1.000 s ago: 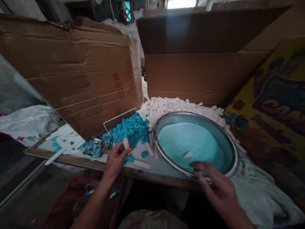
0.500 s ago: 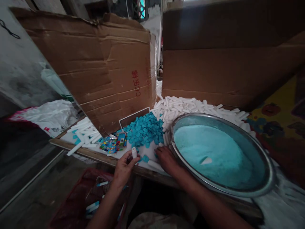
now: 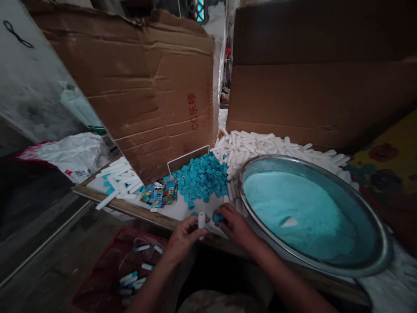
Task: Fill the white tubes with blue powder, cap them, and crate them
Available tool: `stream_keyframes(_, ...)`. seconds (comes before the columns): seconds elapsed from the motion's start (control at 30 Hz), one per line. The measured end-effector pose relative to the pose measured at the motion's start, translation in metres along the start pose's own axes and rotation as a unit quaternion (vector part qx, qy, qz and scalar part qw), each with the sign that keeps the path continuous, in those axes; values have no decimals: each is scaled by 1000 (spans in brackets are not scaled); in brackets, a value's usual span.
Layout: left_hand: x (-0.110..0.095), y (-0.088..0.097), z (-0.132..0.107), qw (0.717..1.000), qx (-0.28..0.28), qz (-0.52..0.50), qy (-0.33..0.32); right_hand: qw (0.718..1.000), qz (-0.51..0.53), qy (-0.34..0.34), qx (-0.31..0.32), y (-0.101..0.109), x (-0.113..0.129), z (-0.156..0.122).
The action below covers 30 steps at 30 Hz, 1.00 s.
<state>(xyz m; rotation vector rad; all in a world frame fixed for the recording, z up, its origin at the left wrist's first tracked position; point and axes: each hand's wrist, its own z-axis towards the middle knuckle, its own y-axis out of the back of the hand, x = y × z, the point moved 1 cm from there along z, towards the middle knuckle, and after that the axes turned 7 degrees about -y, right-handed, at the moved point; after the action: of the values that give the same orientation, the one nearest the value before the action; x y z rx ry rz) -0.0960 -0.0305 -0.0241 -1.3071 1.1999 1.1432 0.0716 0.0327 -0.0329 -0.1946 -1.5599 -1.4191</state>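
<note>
Near the table's front edge my left hand [image 3: 185, 238] is closed on a small white plastic bottle [image 3: 201, 220], held upright with its threaded neck uncapped. Just to the right, my right hand [image 3: 235, 225] pinches a blue cap [image 3: 217, 216] between thumb and fingers. Bottle and cap are a short gap apart. Behind the hands lies a heap of blue caps [image 3: 203, 176]. White bottles [image 3: 247, 145] are piled behind and to the right of it. A large metal basin [image 3: 379, 243] of pale blue powder [image 3: 293, 204] stands right of my right hand, a white scoop-like piece [image 3: 289, 222] in the powder.
Colourful printed wrappers [image 3: 159, 195] and several white tubes [image 3: 119, 180] lie on the left of the table. Upright cardboard sheets [image 3: 156, 87] wall the back. Below the table edge, a red basket [image 3: 97, 269] holds several white tubes with blue caps.
My right hand has picked up a blue cap from the table and come nearer my left hand. The left hand with the bottle has shifted right and slightly down in view.
</note>
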Motion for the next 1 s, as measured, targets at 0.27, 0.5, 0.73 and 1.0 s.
stream_keyframes(0.27, 4, -8, -8, 999, 34, -31, -5, 997, 59, 29, -47, 6, 18, -26)
stream_keyframes(0.5, 3, -11, -13, 999, 42, -25, -9, 998, 63, 28, -16, 14, 24, -36)
stream_keyframes(0.73, -2, -5, -16, 992, 25, 114, -47, 959, 258, -114, 7, 22, 24, -47)
stream_keyframes(1.0, -12, -10, -16, 938, 155, 282, -128, 905, 371, -182, 105, 22, 20, -55)
